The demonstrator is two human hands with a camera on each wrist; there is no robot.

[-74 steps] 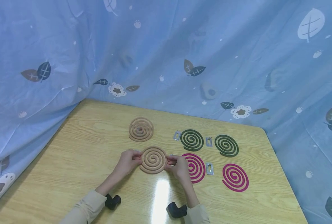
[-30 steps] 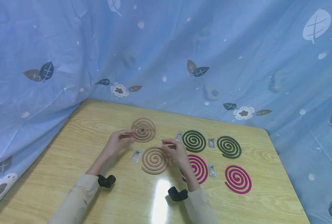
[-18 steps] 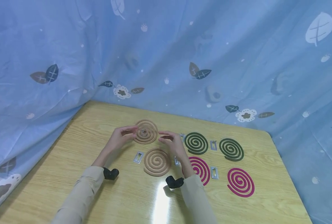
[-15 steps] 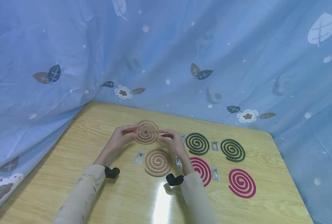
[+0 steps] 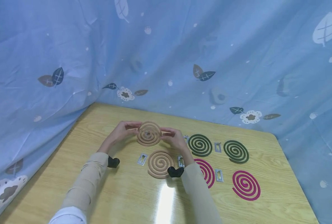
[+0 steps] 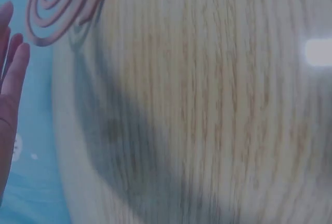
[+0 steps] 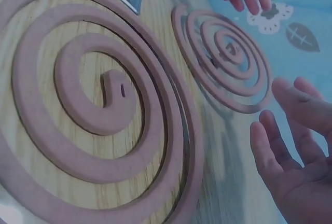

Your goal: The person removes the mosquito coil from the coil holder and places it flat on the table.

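Note:
A tan mosquito coil (image 5: 149, 139) sits raised over the wooden table, with a small grey metal piece showing at its centre. My left hand (image 5: 124, 130) is at its left rim, thumb and fingers stretched toward it; the left wrist view shows a small gap between those fingers and the coil (image 6: 49, 41). At the right rim is my right hand (image 5: 172, 138), fingers extended and loosely spread, very close to the coil or touching it. A second tan coil (image 5: 161, 163) lies flat nearer to me, its centre slot visible in the right wrist view.
Metal coil stands (image 5: 142, 159) lie about the table (image 5: 112, 193), one (image 5: 181, 161) by my right wrist. To the right are two green coils (image 5: 200, 145) and two magenta coils (image 5: 246, 185), one partly behind my right forearm. A blue curtain (image 5: 166, 56) hangs behind.
Both hands have let go of the nearer tan coil, now lying flat. They have moved away from me to either side of the raised coil, which keeps its place.

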